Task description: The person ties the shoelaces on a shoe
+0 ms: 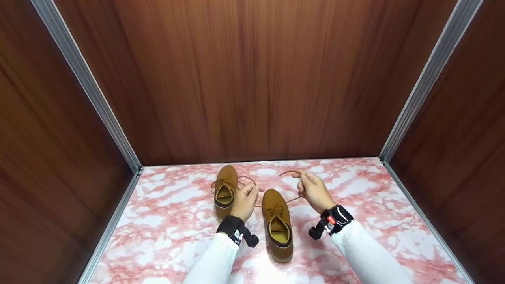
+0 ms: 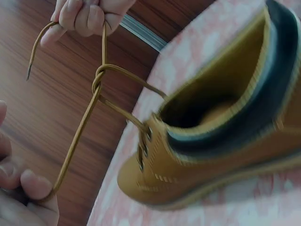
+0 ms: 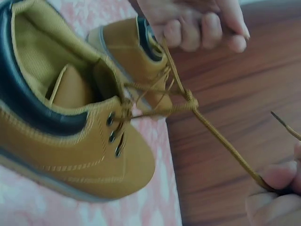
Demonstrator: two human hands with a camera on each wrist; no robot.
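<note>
A tan shoe (image 1: 271, 196) with a dark padded collar stands between my hands, toe away from me. Its brown shoelace (image 2: 75, 141) is drawn out both ways above the tongue, and the two strands twist round each other in a loose knot (image 2: 98, 81). My left hand (image 1: 244, 202) grips one strand on the left. The other strand runs to my right hand (image 1: 314, 192), which pinches it between curled fingers; a free end with a dark tip (image 3: 278, 118) sticks out beyond them. In the right wrist view the knot sits off the shoe, at its lacing.
Another tan shoe (image 1: 227, 173), its lace tied in a bow, stands to the left, partly behind my left hand and wrist. Both shoes are on a pink and white marbled surface (image 1: 169, 228). Wood-grain panels (image 1: 252, 79) with metal corner strips enclose the back and sides.
</note>
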